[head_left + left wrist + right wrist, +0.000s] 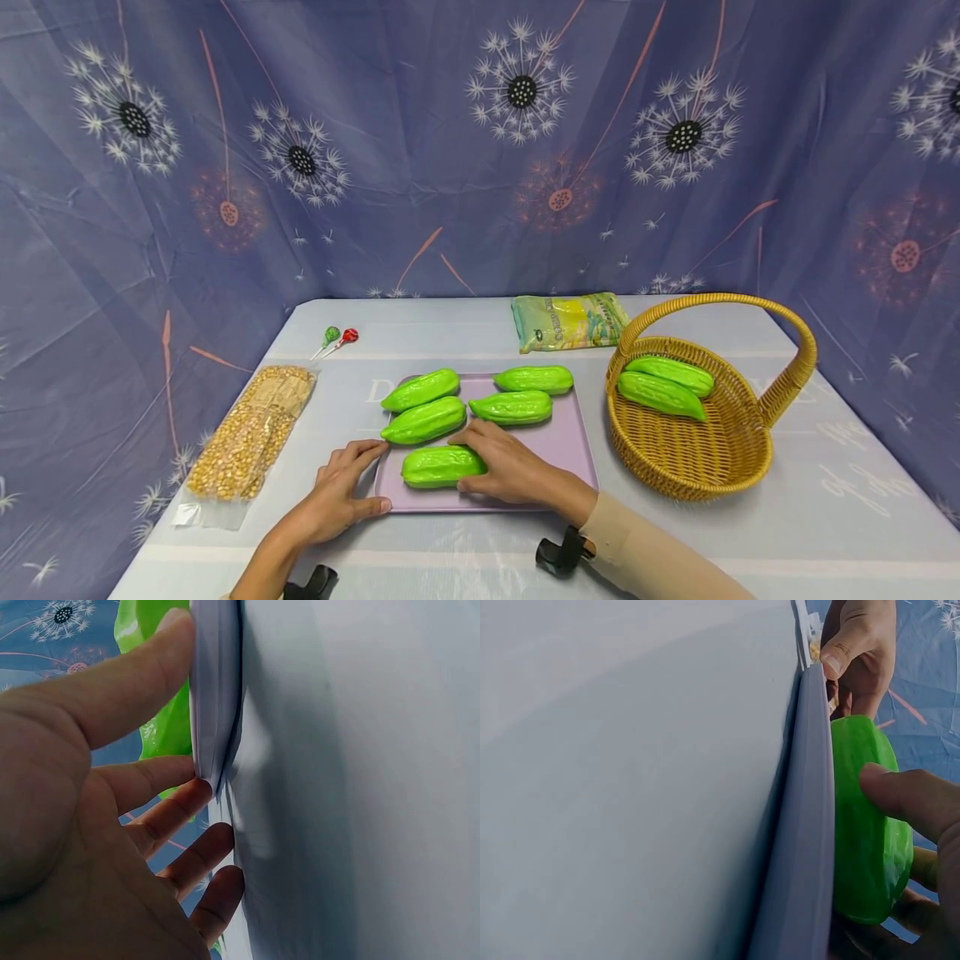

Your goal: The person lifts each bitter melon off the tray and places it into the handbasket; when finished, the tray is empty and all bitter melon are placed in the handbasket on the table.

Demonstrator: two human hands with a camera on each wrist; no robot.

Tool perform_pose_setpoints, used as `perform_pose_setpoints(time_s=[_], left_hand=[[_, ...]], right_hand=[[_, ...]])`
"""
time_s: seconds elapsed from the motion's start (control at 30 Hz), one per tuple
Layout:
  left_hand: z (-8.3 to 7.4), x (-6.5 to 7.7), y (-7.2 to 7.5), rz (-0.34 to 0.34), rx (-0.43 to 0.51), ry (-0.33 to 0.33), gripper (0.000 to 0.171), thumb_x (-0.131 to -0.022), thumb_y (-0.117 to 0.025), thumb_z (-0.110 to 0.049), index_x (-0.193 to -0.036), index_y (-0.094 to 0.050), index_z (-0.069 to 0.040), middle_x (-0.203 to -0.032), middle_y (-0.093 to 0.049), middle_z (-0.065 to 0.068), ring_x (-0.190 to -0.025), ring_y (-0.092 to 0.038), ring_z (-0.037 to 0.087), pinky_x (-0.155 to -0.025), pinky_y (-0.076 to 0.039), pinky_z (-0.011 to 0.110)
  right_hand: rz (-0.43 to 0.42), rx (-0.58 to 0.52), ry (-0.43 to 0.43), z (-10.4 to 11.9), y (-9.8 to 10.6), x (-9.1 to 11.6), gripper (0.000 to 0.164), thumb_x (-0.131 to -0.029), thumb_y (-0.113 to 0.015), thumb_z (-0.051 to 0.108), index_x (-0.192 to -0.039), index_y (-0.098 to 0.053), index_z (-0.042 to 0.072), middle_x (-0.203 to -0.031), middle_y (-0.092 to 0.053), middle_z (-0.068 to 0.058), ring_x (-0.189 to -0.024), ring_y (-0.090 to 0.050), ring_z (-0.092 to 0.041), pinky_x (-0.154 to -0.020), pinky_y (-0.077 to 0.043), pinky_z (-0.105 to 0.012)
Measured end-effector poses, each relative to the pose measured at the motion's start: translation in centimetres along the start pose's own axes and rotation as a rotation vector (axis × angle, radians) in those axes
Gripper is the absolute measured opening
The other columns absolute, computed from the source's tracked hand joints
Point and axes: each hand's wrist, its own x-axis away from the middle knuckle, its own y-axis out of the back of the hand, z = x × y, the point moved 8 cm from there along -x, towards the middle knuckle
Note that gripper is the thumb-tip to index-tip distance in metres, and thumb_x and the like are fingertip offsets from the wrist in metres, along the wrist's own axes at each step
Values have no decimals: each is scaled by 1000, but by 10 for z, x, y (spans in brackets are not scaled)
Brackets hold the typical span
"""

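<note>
A bright green bitter melon [442, 467] with a glossy, ridged skin lies crosswise at the front of the lilac tray [558, 454]. My right hand [510, 467] grips its right end, thumb on the near side and fingers on the far side; the thumb also shows on the melon [866, 847] in the right wrist view. At the tray's left side, my left hand [341, 492] rests with fingers spread, thumb and fingertips touching the rim, as the left wrist view shows. Behind lie two melons [423, 419] on the left and two more [513, 407] on the right.
To the right stands a wicker basket [690, 462] with a tall handle and two green melons [660, 394] inside. A green-yellow packet [570, 322] lies at the back. On the left are a bag of corn kernels [251, 429] and two lollipops [348, 336].
</note>
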Motion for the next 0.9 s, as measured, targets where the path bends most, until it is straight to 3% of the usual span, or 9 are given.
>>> perform_pose_setpoints(time_s=[0.17, 0.43, 0.9], left_hand=[[-1, 0, 2, -4, -4, 0, 74, -74, -77, -35, -137, -48, -7, -136, -45, 8, -119, -38, 25, -83, -25, 35], [-2, -1, 3, 0, 8, -1, 75, -74, -76, -37, -137, -48, -7, -137, -44, 9, -121, -37, 28, -84, -25, 38], [-1, 0, 1, 3, 8, 13, 74, -74, -78, -32, -137, -48, -7, -136, -45, 8, -118, -37, 23, -83, -25, 35]], right_hand=[[24, -37, 0, -4, 1, 6, 57, -78, -73, 31, -129, -50, 18, -128, -53, 0, -122, -48, -17, -104, -38, -39], [67, -93, 11, -4, 0, 9, 58, -80, -73, 38, -129, -48, 19, -122, -59, 5, -108, -48, -9, -95, -40, -29], [86, -144, -52, -7, -2, 8, 49, -91, -54, 49, -129, -56, 18, -121, -62, 5, -100, -49, -5, -88, -42, -26]])
